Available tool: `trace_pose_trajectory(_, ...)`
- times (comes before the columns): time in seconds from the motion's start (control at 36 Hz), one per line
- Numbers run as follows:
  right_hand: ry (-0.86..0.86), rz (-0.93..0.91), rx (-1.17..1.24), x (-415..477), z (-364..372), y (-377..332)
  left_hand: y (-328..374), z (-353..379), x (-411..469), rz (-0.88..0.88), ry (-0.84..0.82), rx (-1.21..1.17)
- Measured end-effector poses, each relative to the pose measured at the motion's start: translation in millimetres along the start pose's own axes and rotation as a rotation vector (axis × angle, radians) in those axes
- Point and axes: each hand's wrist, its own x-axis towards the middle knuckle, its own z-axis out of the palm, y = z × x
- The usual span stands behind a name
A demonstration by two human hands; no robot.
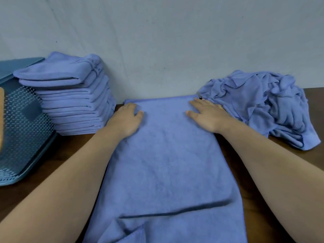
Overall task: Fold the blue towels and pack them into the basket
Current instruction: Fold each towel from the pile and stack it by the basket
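Observation:
A blue towel [164, 155] lies flat lengthwise on the dark wooden table, its far edge near the wall and its near end hanging over the table's front edge. My left hand [128, 118] rests flat on the towel's far left corner. My right hand [205, 114] lies flat on its far right corner, fingers straight. A tall stack of folded blue towels [73, 102] stands at the left. A heap of unfolded blue towels [263, 104] lies at the right. The blue perforated basket [24, 123] sits at the far left, partly cut off by the frame.
A pale wall [157, 41] runs close behind the table. Bare brown table [52, 155] shows between the basket and the flat towel, and at the right front. An orange object [1, 118] shows at the left edge by the basket.

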Motion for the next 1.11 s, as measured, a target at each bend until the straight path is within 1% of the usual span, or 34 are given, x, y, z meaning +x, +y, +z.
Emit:
trace_pose_trajectory(0.08,0.075,-0.028,0.069,-2.4,1.2,2.1,-2.4,-1.1,-6.8,0.046,0.104,-0.161)
trace_pose_trajectory(0.17,0.228,-0.096,0.281,-12.6,0.2,1.7,-2.9,-5.7,-22.5,0.126,0.212,-0.291)
trace_pose_trajectory(0.22,0.295,-0.165,0.334,-24.2,-1.9,0.9,-1.9,-9.4,-38.0,0.162,0.221,-0.368)
trace_pose_trajectory(0.31,0.312,-0.230,0.355,-46.7,-3.9,-2.7,-1.9,-12.8,-65.7,0.215,0.205,-0.407)
trace_pose_trajectory(0.42,0.294,-0.271,0.402,-88.0,-5.4,-10.4,-7.8,-17.7,-110.4,0.254,0.176,-0.431)
trace_pose_trajectory(0.53,0.244,-0.316,0.398,-135.4,-9.9,-15.9,-14.3,-25.3,-159.0,0.286,0.151,-0.482)
trace_pose_trajectory(0.67,0.209,-0.333,0.407,-193.3,-13.4,-22.8,-14.4,-33.8,-220.8,0.303,0.041,-0.593)
trace_pose_trajectory(0.81,0.196,-0.351,0.507,-242.6,-16.9,-36.3,-8.8,-46.1,-265.7,0.339,-0.046,-0.588)
trace_pose_trajectory(0.86,0.161,-0.379,0.581,-262.1,-20.6,-44.6,-8.9,-51.6,-277.8,0.362,-0.126,-0.563)
trace_pose_trajectory(0.94,0.086,-0.475,0.656,-290.5,-29.3,-60.0,-7.2,-53.3,-287.8,0.400,-0.224,-0.517)
trace_pose_trajectory(1.03,-0.006,-0.570,0.637,-315.4,-33.3,-73.3,-1.8,-52.6,-289.5,0.411,-0.243,-0.479)
trace_pose_trajectory(1.11,-0.090,-0.614,0.567,-333.7,-32.2,-79.6,0.6,-51.3,-287.2,0.411,-0.239,-0.475)
